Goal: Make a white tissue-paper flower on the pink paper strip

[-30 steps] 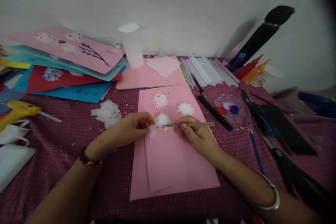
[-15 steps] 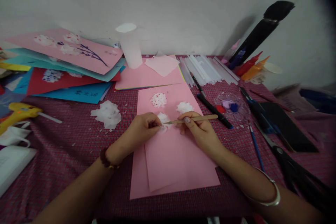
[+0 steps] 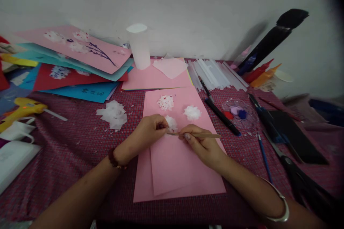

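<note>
A thin wooden stick (image 3: 205,135) is gripped between the thumb and fingers of my right hand (image 3: 200,145). Its tapered end points left, meeting the fingertips of my left hand (image 3: 153,128). Those fingers are pinched together over what looks like a small scrap of thin white paper, mostly hidden. Both hands are above a folded pink card (image 3: 172,168). On the card sit a white paper puff with red specks (image 3: 166,102) and a plain white puff (image 3: 192,112). Another white puff (image 3: 171,123) lies just beyond my fingertips.
Torn white paper (image 3: 113,114) and a yellow glue gun (image 3: 29,109) lie left. Finished cards (image 3: 91,48) are stacked behind. A paint palette (image 3: 248,114), a black pen (image 3: 223,117), a blue brush (image 3: 264,155), scissors (image 3: 292,168) and glue sticks (image 3: 212,73) occupy the right side.
The stick has tipped to nearly level, its back end lower, and my right hand has moved slightly down. My left fingertips stay pinched at its tip. The whole view has shifted slightly.
</note>
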The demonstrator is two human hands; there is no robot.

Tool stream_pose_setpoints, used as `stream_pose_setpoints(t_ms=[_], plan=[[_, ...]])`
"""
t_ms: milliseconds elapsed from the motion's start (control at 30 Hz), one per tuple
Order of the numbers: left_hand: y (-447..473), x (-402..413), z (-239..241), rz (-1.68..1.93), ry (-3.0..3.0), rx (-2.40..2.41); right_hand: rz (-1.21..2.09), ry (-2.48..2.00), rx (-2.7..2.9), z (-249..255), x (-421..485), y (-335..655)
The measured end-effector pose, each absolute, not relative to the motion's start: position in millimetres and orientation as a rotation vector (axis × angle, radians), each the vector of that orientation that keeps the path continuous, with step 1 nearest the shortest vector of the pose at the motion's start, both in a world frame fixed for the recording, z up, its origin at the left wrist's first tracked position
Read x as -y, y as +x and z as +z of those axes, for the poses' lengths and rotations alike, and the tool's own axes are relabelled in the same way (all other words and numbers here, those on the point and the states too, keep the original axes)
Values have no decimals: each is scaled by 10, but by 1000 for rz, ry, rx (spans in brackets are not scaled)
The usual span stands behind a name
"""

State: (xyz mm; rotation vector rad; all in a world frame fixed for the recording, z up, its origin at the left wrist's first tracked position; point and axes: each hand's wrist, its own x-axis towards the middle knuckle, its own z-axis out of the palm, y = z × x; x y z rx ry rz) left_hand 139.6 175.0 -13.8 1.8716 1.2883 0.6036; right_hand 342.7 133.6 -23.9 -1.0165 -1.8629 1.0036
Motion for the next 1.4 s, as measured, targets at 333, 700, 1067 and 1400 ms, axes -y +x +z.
stream_pose_setpoints(t_ms=[333, 700, 1067, 1400], plan=[[1364, -1804, -96, 592, 1886, -1368, 898, -999, 1953, -257, -1296, 3436], [1356, -1815, -111, 571, 1918, -1358, 755, -980, 2064, -246, -1274, 3410], [1368, -1777, -160, 605, 1846, -1326, 584, -1034, 2217, -252, -1260, 3366], [1379, -1784, -269, 636, 1921, -1396, 724, -1017, 2140, -305, -1249, 3397]])
